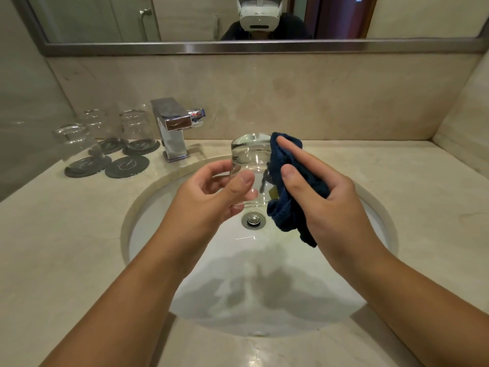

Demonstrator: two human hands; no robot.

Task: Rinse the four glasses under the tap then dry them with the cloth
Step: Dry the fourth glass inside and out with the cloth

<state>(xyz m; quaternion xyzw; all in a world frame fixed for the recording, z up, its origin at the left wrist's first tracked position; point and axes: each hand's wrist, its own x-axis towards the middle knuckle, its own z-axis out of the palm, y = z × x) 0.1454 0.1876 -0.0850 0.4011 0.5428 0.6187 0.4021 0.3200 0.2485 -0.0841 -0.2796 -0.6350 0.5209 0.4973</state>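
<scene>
Over the sink basin (pixel 291 282) my left hand (pixel 211 192) grips a clear glass (pixel 251 160), base up, by its lower end. My right hand (pixel 325 200) holds a dark blue cloth (pixel 285 210) pressed against the glass's right side. Three more clear glasses stand upside down on dark round coasters at the back left: one at the front (pixel 78 144), one behind it (pixel 98 125) and one nearest the tap (pixel 136 127). The chrome tap (pixel 173 125) stands at the basin's back left with no water running.
A fourth dark coaster (pixel 127 166) lies bare beside the front glass. The beige marble counter (pixel 66 234) surrounds the basin, walled at the back and right. The drain plug (pixel 253 219) sits mid-basin. A mirror (pixel 238 19) hangs above and reflects a person wearing a headset.
</scene>
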